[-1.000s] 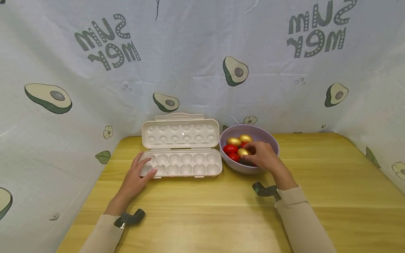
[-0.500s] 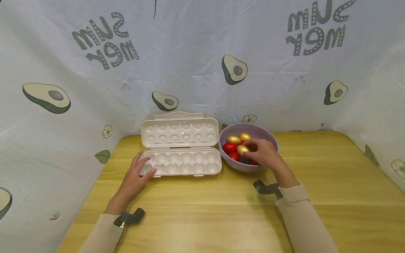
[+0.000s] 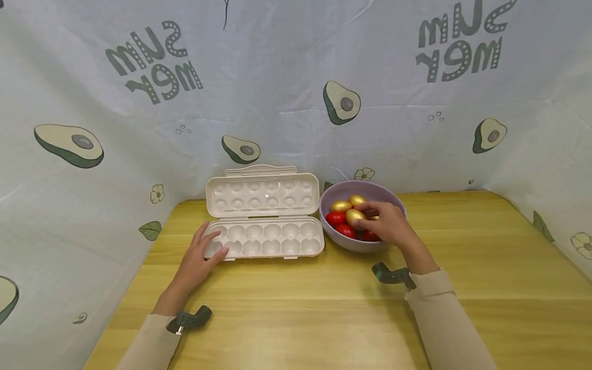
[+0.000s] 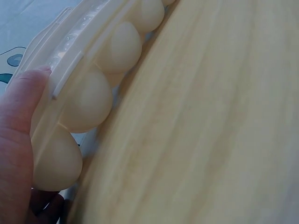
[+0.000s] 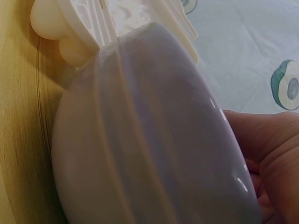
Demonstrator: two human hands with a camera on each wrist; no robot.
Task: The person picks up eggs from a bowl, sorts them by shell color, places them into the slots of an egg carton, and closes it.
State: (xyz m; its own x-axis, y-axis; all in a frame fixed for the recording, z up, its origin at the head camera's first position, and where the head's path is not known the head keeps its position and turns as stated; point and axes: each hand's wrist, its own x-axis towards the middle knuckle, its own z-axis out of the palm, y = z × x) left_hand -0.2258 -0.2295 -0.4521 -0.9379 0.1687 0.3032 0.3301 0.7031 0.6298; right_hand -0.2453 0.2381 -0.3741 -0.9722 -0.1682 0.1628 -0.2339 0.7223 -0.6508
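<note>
Wooden table: right hand pinched a gold egg (likely light, slick, best held mid-body) in the bowl, left hand gripped the carton's end.

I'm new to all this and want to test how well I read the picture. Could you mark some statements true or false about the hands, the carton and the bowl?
1. The egg carton lies open. True.
2. The bowl holds only red eggs. False: golden eggs lie in it too.
3. The right hand has its thumb and fingers at a golden egg. True.
4. The left hand is inside the bowl. False: it grips the left end of the carton.
5. The bowl is just past the carton's right end. True.
6. The carton is packed with eggs. False: no egg shows in it.
</note>
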